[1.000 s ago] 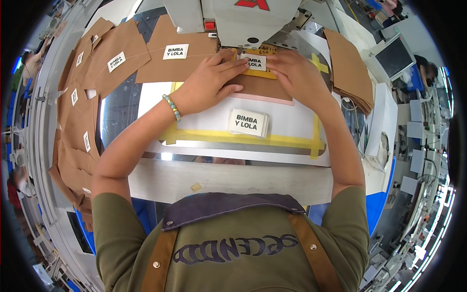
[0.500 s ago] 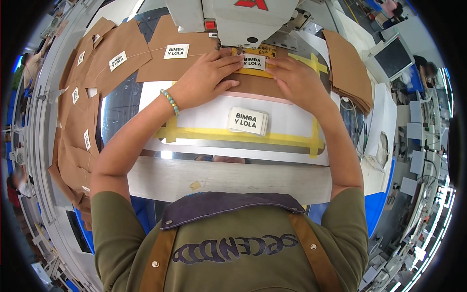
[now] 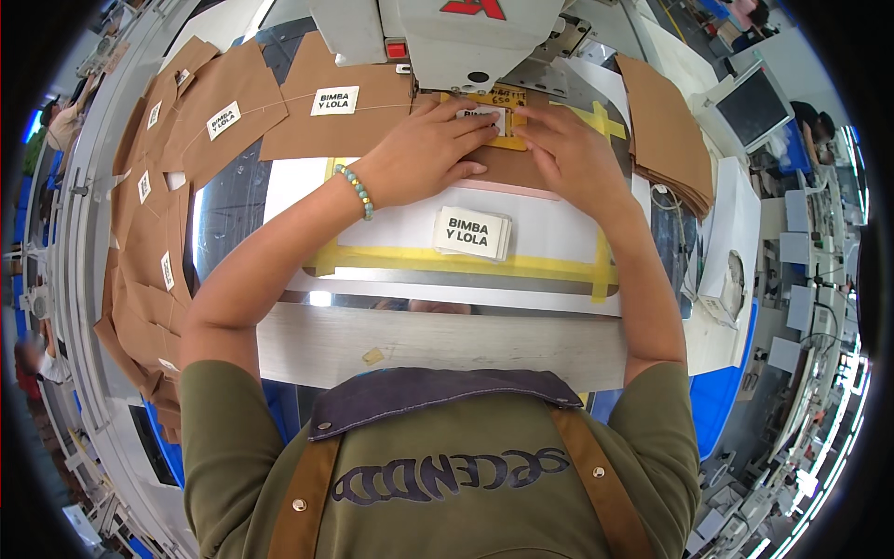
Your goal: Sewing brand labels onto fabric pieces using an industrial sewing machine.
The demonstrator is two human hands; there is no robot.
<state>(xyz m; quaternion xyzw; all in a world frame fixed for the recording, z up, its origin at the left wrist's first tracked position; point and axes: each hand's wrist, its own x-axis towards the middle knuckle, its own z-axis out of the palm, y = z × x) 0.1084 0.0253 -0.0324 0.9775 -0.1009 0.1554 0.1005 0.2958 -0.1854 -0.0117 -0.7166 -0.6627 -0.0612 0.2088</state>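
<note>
- Open and flat, the person's left hand (image 3: pixel 421 154) lays its fingers across a white label (image 3: pixel 503 122), closed around nothing. Bent fingers of the right hand (image 3: pixel 573 158) rest at the label's right side; whether they pinch anything, I cannot tell.
- Nearest the body is the pale table edge (image 3: pixel 419 347); beyond it, yellow tape (image 3: pixel 391 258) borders a white sheet (image 3: pixel 391 224).
- On the sheet, just below the hands, sits a small stack of labels (image 3: pixel 467 232).
- Past the stack lies a brown panel (image 3: pixel 507 170), and on it a yellow frame (image 3: pixel 507 143). The label being handled is at this frame, partly hidden by the left fingers.
- Just changed: the left hand has shifted rightward over the label, covering more of it. This suggests a move from adjusting its edges to pressing it level.
- Close beyond stands the white machine head (image 3: pixel 484 42). Labelled brown pieces (image 3: pixel 321 65) spread leftward; a brown stack (image 3: pixel 666 130) stands right.
- Farther off, to the right, is a dark monitor (image 3: pixel 756 104).
</note>
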